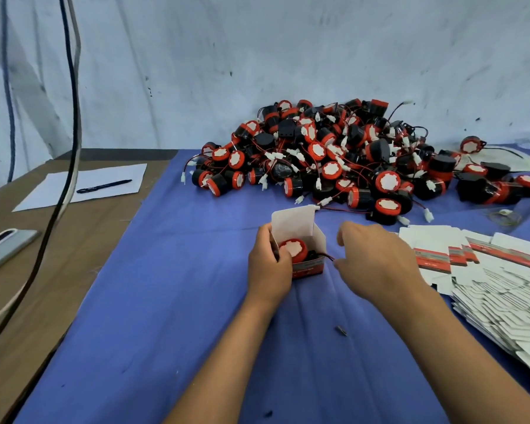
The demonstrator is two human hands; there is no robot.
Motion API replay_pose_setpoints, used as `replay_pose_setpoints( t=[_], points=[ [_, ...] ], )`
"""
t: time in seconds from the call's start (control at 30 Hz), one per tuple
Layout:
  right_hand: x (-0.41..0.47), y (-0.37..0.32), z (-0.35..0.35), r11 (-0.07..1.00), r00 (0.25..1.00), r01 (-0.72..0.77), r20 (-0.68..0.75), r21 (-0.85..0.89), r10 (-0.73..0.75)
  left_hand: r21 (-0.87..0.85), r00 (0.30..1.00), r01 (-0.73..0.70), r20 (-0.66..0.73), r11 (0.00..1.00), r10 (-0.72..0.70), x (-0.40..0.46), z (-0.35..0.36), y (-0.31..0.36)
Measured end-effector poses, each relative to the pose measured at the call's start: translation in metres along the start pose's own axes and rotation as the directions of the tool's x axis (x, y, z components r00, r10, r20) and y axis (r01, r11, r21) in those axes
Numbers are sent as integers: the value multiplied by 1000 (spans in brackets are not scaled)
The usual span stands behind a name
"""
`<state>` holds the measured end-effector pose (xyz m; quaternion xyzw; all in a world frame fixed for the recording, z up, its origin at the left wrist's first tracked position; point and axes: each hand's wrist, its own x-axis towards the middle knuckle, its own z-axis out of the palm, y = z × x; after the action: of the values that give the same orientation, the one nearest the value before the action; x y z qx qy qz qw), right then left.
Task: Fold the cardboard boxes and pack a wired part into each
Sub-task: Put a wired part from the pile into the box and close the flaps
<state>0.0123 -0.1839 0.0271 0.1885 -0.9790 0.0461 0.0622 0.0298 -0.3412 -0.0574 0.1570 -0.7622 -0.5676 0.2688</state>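
A small white and red cardboard box stands open on the blue cloth, its lid flap up. Inside it lies a round red and black wired part with a white face. My left hand grips the box's left side, its thumb by the part. My right hand is just right of the box with curled fingers, pinching the part's red and black wire where it hangs over the box's right wall.
A big pile of wired parts lies behind the box. Flat unfolded boxes are stacked at the right. On the brown table at the left are a sheet of paper, a pen, a phone and hanging cables.
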Motion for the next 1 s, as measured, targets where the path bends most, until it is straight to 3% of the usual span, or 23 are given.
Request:
replay_pose_setpoints(
  t=[0.17,0.3,0.4,0.5,0.6,0.67,0.77,1.0],
  points=[
    [7,-28,-7,950,999,32,-2,311,-33,-62,997,41,68,997,-37,-3,-1,3],
    [10,-44,11,940,999,52,-7,337,-53,-47,992,97,88,994,-93,-1,-1,4],
    [9,-46,24,879,976,147,-209,454,-55,-70,988,128,101,989,-120,1,-2,7],
    [11,-43,35,777,898,276,-440,566,1,-87,984,162,84,983,-155,3,-4,10],
    [17,-40,38,708,867,302,-493,639,75,-83,988,148,62,985,-144,5,-4,9],
    [24,-38,38,698,881,301,-470,650,58,-92,989,135,73,987,-129,5,-5,11],
    [34,-37,38,772,924,285,-376,569,-64,-100,990,119,83,988,-111,4,-4,11],
    [41,-46,43,855,927,302,-339,423,-160,-97,982,149,130,984,-136,9,-4,5]
  ],
)
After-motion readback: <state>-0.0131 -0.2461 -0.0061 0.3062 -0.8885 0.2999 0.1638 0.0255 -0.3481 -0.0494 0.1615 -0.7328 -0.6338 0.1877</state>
